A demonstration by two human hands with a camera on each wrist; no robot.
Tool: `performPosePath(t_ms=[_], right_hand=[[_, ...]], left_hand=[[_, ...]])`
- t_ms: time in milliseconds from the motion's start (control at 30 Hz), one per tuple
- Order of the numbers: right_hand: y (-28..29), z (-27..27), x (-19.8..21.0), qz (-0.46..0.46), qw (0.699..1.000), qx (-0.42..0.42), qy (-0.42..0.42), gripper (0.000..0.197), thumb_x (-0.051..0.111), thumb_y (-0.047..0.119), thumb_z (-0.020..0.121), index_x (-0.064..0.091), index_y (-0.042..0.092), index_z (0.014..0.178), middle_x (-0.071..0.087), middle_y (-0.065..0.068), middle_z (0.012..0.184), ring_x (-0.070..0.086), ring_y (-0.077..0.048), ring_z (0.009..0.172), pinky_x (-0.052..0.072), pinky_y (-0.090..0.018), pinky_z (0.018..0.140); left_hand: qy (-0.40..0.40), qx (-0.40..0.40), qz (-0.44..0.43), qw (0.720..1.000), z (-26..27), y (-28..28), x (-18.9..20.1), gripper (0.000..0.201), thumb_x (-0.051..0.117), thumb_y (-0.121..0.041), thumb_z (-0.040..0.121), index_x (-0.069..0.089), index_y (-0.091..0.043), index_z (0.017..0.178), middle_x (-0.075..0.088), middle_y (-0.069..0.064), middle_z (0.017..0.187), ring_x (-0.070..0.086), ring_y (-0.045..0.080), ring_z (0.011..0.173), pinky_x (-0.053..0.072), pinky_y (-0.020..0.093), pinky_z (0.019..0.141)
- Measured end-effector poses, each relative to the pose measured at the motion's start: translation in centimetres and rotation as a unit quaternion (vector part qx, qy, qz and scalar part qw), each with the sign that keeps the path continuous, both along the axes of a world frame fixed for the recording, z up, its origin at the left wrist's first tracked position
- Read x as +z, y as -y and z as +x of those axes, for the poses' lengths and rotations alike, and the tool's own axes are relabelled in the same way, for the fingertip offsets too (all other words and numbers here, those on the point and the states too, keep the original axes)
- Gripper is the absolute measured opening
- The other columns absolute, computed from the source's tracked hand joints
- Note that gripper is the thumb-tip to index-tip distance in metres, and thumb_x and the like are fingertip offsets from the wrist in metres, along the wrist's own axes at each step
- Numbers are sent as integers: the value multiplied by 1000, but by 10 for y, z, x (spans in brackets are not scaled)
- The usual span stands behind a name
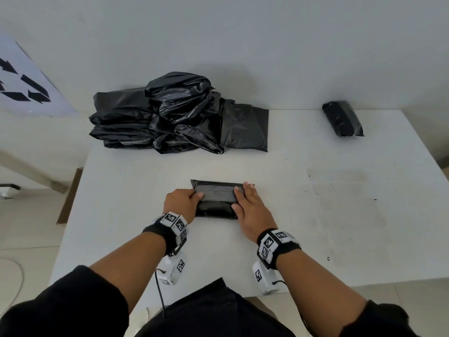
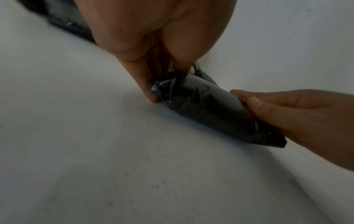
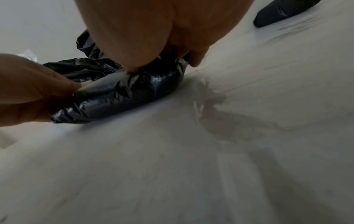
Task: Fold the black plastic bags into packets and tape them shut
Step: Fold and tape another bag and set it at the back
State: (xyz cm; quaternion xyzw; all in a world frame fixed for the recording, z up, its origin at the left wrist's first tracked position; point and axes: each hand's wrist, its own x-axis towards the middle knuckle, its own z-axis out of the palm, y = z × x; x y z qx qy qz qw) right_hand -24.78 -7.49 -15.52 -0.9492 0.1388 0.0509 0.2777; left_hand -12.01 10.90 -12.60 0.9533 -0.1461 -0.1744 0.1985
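Observation:
A folded black plastic packet (image 1: 216, 200) lies on the white table (image 1: 291, 227) right in front of me, with a smoother grey band along its top. My left hand (image 1: 184, 203) has its fingers curled at the left end and pinches the crumpled plastic there (image 2: 206, 109). My right hand (image 1: 250, 210) spans the right end, fingers over the far edge and thumb pushed into the near side (image 3: 118, 98). Both hands hold it down on the table. A loose pile of black bags (image 1: 175, 115) sits at the back.
A finished black packet (image 1: 342, 119) lies at the table's back right corner. The table's left edge runs close to my left arm, with a brown board (image 1: 69, 195) leaning below it. Bare tabletop stretches to the right of the hands.

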Motion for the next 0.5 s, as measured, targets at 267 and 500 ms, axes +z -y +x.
performPosePath(t_ms=[267,500], right_hand=[[3,14,17,-13,964,-264,9,57,43,58,96,55,18,136,63,-6,127,48,-30,120,45,-44,98],[10,26,17,12,965,-257,-60,48,44,54,99,68,18,121,69,-6,118,60,-29,112,49,-36,95]], left_hand=[[3,-17,55,998,12,6,9,44,46,-57,94,69,-20,86,65,-1,81,54,18,75,40,26,64],[-30,17,45,998,9,8,5,41,51,-55,93,64,-22,73,56,-2,67,56,22,73,40,26,61]])
